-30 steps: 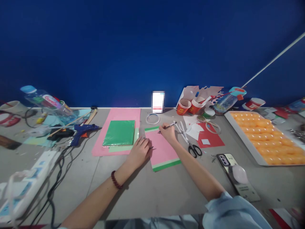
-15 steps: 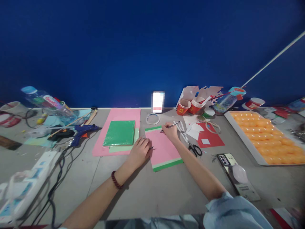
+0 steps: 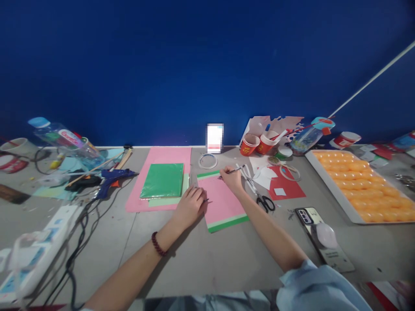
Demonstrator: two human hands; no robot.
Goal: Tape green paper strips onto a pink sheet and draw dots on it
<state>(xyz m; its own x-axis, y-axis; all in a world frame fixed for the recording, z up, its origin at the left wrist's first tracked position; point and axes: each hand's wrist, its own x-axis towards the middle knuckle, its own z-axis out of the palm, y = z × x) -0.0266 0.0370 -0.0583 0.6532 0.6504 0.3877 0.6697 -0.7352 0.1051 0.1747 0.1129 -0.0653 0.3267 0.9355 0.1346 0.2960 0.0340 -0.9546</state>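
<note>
My right hand (image 3: 231,178) is closed around a dark pen (image 3: 238,169), and the pen's tip is down near the top edge of a pink sheet (image 3: 218,201). Light green and dark green sheets show along that sheet's top and bottom edges. At its left edge rests my left hand (image 3: 191,203), fingers curled together, a bracelet on the wrist. From beneath these fingers pokes a thin dark tip; the rest of it is hidden. To the left, a wrapped green paper pack (image 3: 162,180) lies on larger pink paper (image 3: 134,201).
Scissors (image 3: 266,204) lie beside the right forearm, near red paper (image 3: 292,188). Paper cups (image 3: 249,144) and a tray of orange balls (image 3: 359,181) stand farther right, a phone (image 3: 324,239) nearer. At left are a glue gun (image 3: 110,179), bottle (image 3: 71,142) and power strip (image 3: 42,255).
</note>
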